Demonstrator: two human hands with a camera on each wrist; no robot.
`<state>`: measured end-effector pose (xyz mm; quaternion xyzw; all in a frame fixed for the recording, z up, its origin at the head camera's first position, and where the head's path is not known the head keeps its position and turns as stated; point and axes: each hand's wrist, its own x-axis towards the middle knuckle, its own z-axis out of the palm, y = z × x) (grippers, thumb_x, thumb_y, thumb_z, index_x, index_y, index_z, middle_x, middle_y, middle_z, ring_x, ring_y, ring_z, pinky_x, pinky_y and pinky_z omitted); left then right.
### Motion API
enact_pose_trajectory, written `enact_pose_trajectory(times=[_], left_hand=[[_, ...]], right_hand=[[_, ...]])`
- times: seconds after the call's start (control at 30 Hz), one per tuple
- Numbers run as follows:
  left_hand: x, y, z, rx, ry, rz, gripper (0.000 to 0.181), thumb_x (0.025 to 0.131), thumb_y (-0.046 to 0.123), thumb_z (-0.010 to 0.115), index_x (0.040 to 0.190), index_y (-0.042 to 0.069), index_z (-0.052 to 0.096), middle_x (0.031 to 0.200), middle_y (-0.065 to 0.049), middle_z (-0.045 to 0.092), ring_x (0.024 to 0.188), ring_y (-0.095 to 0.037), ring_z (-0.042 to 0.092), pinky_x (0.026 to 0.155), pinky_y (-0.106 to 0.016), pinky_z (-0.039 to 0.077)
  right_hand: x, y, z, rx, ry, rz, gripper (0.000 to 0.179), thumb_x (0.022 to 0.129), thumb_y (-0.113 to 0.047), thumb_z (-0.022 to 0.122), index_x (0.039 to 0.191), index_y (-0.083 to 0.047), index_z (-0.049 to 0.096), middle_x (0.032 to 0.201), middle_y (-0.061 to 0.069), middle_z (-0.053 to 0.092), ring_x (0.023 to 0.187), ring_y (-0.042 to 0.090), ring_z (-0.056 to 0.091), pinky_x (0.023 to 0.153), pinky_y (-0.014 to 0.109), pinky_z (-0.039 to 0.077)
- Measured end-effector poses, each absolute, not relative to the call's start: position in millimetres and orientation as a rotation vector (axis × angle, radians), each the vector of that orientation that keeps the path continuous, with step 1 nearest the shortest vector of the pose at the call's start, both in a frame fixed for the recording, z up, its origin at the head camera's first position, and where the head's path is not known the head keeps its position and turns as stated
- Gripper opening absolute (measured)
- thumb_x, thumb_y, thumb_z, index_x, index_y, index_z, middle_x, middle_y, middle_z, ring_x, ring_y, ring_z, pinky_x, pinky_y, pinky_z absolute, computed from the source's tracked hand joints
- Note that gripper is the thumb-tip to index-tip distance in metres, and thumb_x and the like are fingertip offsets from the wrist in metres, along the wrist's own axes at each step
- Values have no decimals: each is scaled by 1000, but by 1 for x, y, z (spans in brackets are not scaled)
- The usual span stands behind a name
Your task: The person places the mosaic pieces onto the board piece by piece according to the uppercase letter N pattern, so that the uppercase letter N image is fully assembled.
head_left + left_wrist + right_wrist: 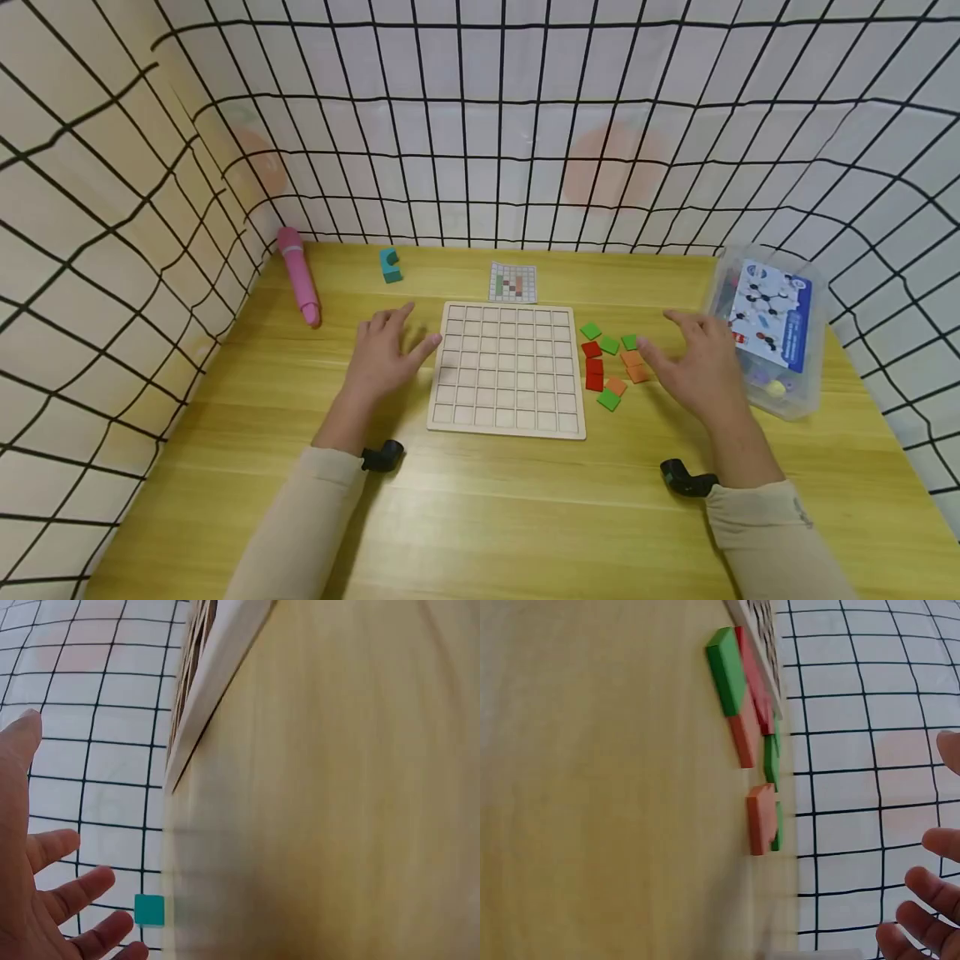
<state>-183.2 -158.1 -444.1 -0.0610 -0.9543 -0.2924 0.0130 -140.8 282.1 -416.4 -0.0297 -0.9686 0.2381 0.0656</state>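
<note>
Our left hand (386, 350), fingers loosely spread and empty, is beside the gridded board (506, 371); our right hand (697, 367), equally empty, is near the loose tiles (594, 367) off the board's right edge, where a low, careless sweep could scatter them

pink pen-like object (301, 279) left of teal block (392, 274); lidded box (772, 312) far right.
</note>
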Motion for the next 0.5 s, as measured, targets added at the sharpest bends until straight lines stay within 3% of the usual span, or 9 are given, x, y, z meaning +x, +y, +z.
enact_pose_trajectory(times=[0.27,0.5], left_hand=[[-180,-151,-453,-164,-2898,-1182,77,97,64,56,156,17,43,143,-16,52,128,-39,40,103,-59,41],[-178,-145,-463,-151,-2876,-1332,69,97,58,60,152,17,50,131,-14,59,119,-34,42,97,-51,41]], right_hand=[[-140,286,-428,-41,-2968,768,71,98,-59,57,145,-5,52,121,22,56,110,40,53,86,58,46],[-142,288,-435,-65,-3041,783,71,96,-59,61,142,-6,55,109,17,63,92,32,58,74,43,47]])
